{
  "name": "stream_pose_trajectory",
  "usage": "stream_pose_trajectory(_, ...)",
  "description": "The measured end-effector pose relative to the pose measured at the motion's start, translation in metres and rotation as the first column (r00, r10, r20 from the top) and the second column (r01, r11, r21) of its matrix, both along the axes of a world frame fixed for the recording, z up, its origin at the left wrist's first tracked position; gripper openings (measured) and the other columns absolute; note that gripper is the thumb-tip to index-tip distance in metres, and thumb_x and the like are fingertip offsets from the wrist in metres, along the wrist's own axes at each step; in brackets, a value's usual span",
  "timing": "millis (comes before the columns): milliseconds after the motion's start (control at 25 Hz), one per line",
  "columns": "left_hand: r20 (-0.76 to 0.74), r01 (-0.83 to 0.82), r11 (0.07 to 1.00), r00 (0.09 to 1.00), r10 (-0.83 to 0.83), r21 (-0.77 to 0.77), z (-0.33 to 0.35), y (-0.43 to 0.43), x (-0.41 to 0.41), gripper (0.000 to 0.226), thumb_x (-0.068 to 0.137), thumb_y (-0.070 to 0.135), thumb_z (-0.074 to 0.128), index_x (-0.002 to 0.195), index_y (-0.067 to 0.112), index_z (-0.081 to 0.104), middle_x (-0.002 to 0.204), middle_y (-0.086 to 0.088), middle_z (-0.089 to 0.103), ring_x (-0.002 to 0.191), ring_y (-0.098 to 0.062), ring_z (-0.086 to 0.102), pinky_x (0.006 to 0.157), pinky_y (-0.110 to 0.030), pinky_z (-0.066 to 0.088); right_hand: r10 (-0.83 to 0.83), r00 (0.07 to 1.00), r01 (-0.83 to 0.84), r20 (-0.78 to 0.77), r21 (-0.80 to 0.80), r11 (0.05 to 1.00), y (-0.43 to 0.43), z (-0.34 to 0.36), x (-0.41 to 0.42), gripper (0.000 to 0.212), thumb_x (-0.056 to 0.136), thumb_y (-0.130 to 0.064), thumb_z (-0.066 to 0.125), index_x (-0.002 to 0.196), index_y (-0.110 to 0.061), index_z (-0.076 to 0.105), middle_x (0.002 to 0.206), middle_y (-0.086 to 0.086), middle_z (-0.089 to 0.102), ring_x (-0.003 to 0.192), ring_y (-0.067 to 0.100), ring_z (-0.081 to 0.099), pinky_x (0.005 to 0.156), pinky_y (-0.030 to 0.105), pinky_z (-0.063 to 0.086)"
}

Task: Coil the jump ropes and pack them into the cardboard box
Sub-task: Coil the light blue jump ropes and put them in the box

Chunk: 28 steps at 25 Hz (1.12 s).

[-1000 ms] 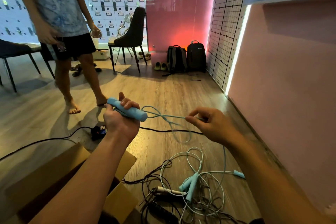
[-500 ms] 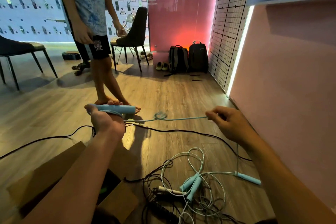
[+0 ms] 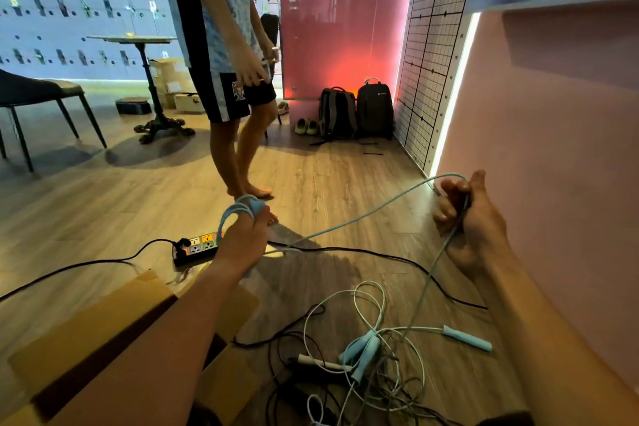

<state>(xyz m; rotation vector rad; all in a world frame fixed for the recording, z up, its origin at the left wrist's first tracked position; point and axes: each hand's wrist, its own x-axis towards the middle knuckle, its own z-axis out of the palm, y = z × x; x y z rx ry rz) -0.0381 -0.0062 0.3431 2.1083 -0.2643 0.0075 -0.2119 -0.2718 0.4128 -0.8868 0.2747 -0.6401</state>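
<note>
My left hand grips a light blue jump rope handle with a few loops of the rope coiled over its far side. From there the rope stretches right and up to my right hand, which grips it in a fist near the pink wall. Below my right hand the rope drops to its other blue handle on the floor. A tangle of more jump ropes with blue and white handles lies between my forearms. The open cardboard box sits at lower left, partly hidden by my left forearm.
A barefoot person stands just beyond my left hand. A power strip with black cables lies on the wooden floor. Two backpacks and shoes stand by the red wall. A chair and a round table are at far left.
My right hand has swung right and farther out, pulling the rope long. My left hand has turned with loops around the handle. The person has stepped closer.
</note>
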Motion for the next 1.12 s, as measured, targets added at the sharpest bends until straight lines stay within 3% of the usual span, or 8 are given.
stream_pose_trajectory(160, -0.286, 0.285, 0.926, 0.935, -0.212, 0.246, -0.012, -0.008, -0.006, 0.057, 0.096, 0.061, 0.043, 0.101, 0.006, 0.057, 0.074, -0.013, 0.061, 0.062, -0.026, 0.062, 0.067, -0.04, 0.056, -0.062, 0.997, 0.056, -0.042, -0.119, 0.991, 0.005, 0.001, 0.0, 0.041, 0.105, -0.046, 0.032, 0.079, -0.022, 0.052, 0.115, -0.004, 0.074, 0.099, 0.009, 0.067, 0.085, 0.03, 0.049)
stream_pose_trajectory(280, -0.65, 0.551, 0.835, 0.637, -0.415, 0.008, -0.007, -0.007, -0.026, 0.074, 0.079, 0.081, 0.047, 0.094, 0.009, 0.057, 0.063, -0.004, 0.049, 0.052, -0.015, 0.048, 0.054, -0.03, 0.048, -0.13, 0.991, 0.123, -0.044, -0.134, 0.983, 0.003, -0.003, 0.007, 0.037, 0.106, -0.041, 0.034, 0.081, -0.02, 0.051, 0.115, -0.002, 0.074, 0.112, 0.011, 0.067, 0.09, 0.034, 0.051)
stream_pose_trajectory(400, -0.675, 0.579, 0.76, 0.437, -0.595, -0.295, 0.016, -0.009, -0.04, 0.066, 0.084, 0.072, 0.051, 0.097, 0.008, 0.058, 0.057, 0.0, 0.039, 0.043, -0.008, 0.035, 0.048, -0.021, 0.037, -0.284, 0.948, 0.266, -0.145, -0.13, 0.955, -0.009, -0.015, 0.015, 0.031, 0.105, -0.04, 0.041, 0.091, -0.018, 0.059, 0.114, 0.0, 0.074, 0.108, 0.011, 0.068, 0.09, 0.034, 0.055)
stream_pose_trajectory(600, -0.512, 0.549, 0.671, 0.438, -0.739, -0.498, 0.035, -0.01, -0.05, 0.031, 0.092, 0.045, 0.055, 0.086, 0.015, 0.05, 0.052, 0.004, 0.033, 0.036, -0.005, 0.03, 0.049, -0.023, 0.042, -0.287, 0.713, -0.044, -0.639, -0.45, 0.892, -0.016, -0.039, 0.015, 0.036, 0.099, -0.039, 0.053, 0.097, -0.007, 0.069, 0.104, 0.012, 0.072, 0.086, 0.02, 0.064, 0.071, 0.031, 0.05)
stream_pose_trajectory(680, -0.477, 0.518, 0.643, 0.432, -0.765, -0.563, 0.037, -0.01, -0.052, 0.028, 0.093, 0.042, 0.055, 0.083, 0.016, 0.051, 0.052, 0.005, 0.033, 0.035, -0.005, 0.029, 0.048, -0.022, 0.042, -0.379, 0.547, -0.442, -0.747, -0.642, 0.627, -0.008, -0.051, 0.011, 0.033, 0.092, -0.032, 0.067, 0.114, -0.008, 0.066, 0.109, 0.011, 0.068, 0.088, 0.019, 0.062, 0.07, 0.03, 0.048)
stream_pose_trajectory(760, -0.468, 0.505, 0.646, 0.446, -0.763, -0.572, 0.038, -0.011, -0.052, 0.027, 0.092, 0.042, 0.057, 0.081, 0.017, 0.056, 0.052, 0.004, 0.033, 0.035, -0.004, 0.029, 0.048, -0.023, 0.043, -0.386, 0.659, -0.519, -0.645, -0.762, 0.387, 0.012, -0.047, 0.015, 0.039, 0.088, -0.017, 0.068, 0.127, -0.021, 0.06, 0.121, 0.001, 0.063, 0.104, 0.015, 0.061, 0.075, 0.025, 0.048)
stream_pose_trajectory(880, -0.478, 0.482, 0.672, 0.473, -0.74, -0.562, 0.038, -0.013, -0.055, 0.025, 0.09, 0.041, 0.06, 0.077, 0.02, 0.061, 0.053, 0.004, 0.034, 0.037, -0.005, 0.029, 0.05, -0.023, 0.043, 0.039, 0.876, -0.453, -0.48, -0.792, 0.409, 0.052, -0.025, 0.021, 0.043, 0.096, -0.004, 0.051, 0.131, -0.028, 0.059, 0.124, -0.009, 0.061, 0.112, 0.002, 0.058, 0.079, 0.018, 0.049)
stream_pose_trajectory(1120, -0.509, 0.448, 0.69, 0.468, -0.723, -0.568, 0.039, -0.011, -0.057, 0.037, 0.087, 0.05, 0.054, 0.083, 0.014, 0.048, 0.051, 0.005, 0.031, 0.035, -0.004, 0.027, 0.047, -0.022, 0.043, 0.195, 0.812, -0.583, -0.55, -0.76, 0.287, 0.086, -0.028, 0.024, 0.052, 0.098, -0.021, 0.06, 0.146, -0.023, 0.04, 0.108, 0.005, 0.067, 0.095, 0.01, 0.067, 0.083, 0.025, 0.057)
